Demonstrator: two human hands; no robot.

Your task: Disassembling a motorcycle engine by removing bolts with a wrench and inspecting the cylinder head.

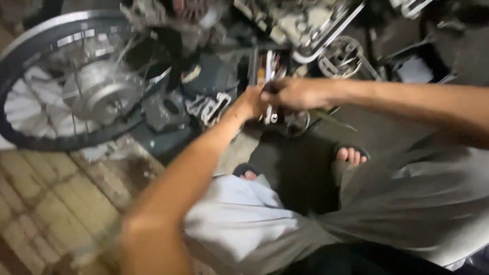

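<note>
At the frame's centre, the right hand (295, 93) and left hand (251, 102) are closing together around a small shiny metal tool (269, 115), its blurred end poking out below. A spoked wheel (68, 80) with a dull metal hub is lying at the upper left, greasy engine parts (299, 17) are crowding the top, and worn wooden planks (47, 203) are running across the lower left.

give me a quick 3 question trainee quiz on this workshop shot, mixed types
1. True or false: the spoked wheel lies to the left of both hands.
2. Multiple choice: the left hand and right hand meet over a) a small metal tool, b) a paint can, c) a helmet.
3. Short answer: what does the person wear on the foot that shows below the hands?

Key
1. True.
2. a; the tool is blurred, and so is which hand's fingers grip it.
3. An open sandal; the toes show.
</note>
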